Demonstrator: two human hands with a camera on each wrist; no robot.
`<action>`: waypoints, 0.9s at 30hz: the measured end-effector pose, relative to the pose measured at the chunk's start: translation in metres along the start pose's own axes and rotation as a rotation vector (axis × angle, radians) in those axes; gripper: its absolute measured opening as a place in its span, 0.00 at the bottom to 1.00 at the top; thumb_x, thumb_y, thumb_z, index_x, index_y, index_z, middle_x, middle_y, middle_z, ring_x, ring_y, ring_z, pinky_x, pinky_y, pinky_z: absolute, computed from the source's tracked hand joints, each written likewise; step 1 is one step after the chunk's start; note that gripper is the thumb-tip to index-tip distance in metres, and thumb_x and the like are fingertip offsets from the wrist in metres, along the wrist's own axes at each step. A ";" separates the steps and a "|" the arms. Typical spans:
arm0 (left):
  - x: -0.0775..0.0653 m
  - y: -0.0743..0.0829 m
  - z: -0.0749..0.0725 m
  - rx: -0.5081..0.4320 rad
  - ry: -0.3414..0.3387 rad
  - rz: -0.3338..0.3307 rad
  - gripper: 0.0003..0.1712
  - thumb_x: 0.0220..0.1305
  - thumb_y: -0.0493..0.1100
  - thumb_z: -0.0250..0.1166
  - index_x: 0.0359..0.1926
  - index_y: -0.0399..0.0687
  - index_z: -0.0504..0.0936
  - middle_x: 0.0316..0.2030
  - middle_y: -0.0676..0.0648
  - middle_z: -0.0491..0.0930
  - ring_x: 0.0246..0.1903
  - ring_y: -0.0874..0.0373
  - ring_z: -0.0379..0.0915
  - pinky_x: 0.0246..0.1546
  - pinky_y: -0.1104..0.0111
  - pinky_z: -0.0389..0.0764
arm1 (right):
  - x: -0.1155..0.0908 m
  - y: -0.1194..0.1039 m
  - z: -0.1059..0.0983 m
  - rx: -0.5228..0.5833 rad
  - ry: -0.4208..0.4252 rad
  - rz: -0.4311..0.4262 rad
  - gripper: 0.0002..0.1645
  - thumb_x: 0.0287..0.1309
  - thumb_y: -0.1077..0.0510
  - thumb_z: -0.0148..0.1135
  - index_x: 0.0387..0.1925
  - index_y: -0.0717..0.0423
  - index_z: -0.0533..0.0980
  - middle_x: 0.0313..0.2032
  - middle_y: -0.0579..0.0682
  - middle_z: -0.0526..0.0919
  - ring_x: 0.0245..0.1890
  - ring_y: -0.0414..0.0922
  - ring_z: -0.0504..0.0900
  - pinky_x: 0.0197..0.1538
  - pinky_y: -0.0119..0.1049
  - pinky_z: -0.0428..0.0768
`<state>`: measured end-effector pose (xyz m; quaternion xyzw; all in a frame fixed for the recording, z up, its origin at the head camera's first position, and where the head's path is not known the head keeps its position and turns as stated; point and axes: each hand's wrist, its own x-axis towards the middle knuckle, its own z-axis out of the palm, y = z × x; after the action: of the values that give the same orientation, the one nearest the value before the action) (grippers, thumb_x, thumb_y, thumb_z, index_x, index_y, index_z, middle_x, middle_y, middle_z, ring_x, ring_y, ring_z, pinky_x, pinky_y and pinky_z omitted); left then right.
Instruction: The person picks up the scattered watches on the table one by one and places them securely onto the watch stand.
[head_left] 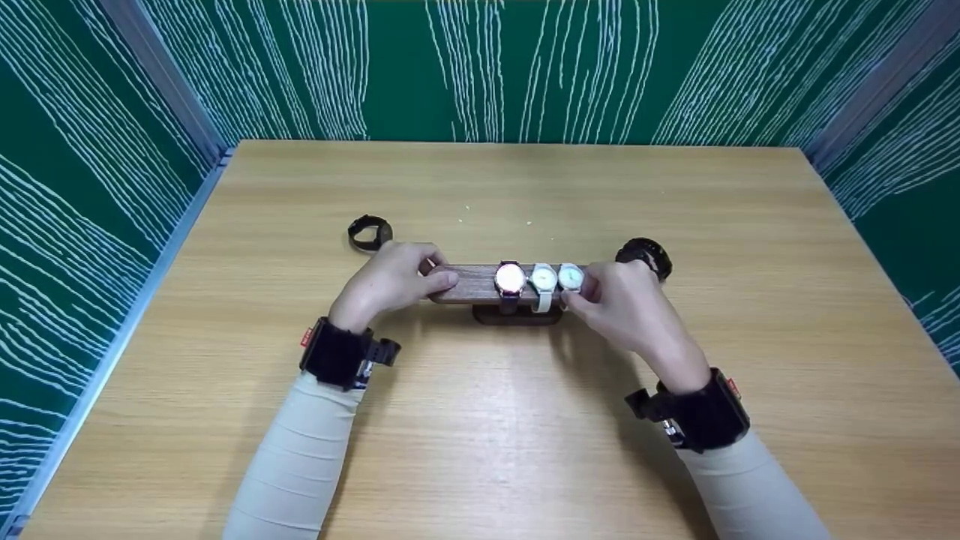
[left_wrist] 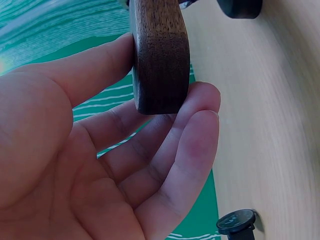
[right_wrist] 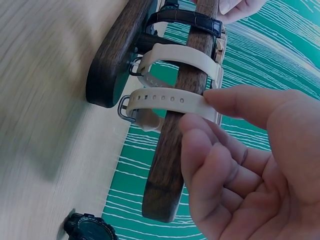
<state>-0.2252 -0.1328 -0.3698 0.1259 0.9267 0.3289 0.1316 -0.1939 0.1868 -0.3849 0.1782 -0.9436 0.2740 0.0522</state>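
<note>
Head view: left grip (head_left: pixel 391 279) pinches the bar (head_left: pixel 472 283) at its left end, likely to steady it; right grip (head_left: pixel 626 300) narrowly pinches the outer white watch (head_left: pixel 571 277) around the bar's right half, likely for positioning.

The left hand (left_wrist: pixel 100 165) pinches the bar (left_wrist: pixel 161 55) at its left end; farther left, a watch (left_wrist: pixel 237 221) rests on the table (left_wrist: pixel 272 125), a green wall (left_wrist: pixel 200 212) beyond.

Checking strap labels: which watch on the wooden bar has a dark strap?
The leftmost watch on the wooden bar, the one nearest the left hand; the other two there have pale straps.
</note>
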 end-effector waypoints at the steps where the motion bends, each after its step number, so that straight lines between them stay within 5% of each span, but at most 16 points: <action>1: 0.000 0.000 0.000 0.001 0.000 0.000 0.16 0.74 0.54 0.69 0.51 0.48 0.86 0.43 0.48 0.87 0.46 0.52 0.82 0.50 0.57 0.80 | 0.000 0.000 0.000 0.006 0.000 0.002 0.14 0.64 0.58 0.73 0.23 0.54 0.81 0.20 0.46 0.84 0.17 0.41 0.76 0.25 0.34 0.75; 27: 0.001 -0.001 -0.001 0.019 -0.001 0.007 0.18 0.74 0.55 0.69 0.52 0.47 0.86 0.45 0.47 0.87 0.47 0.51 0.82 0.52 0.56 0.80 | 0.000 0.000 0.000 -0.002 -0.031 0.029 0.19 0.65 0.55 0.73 0.20 0.51 0.77 0.19 0.44 0.79 0.16 0.40 0.70 0.24 0.32 0.68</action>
<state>-0.2264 -0.1336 -0.3694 0.1304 0.9292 0.3206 0.1299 -0.1939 0.1865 -0.3846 0.1689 -0.9470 0.2711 0.0337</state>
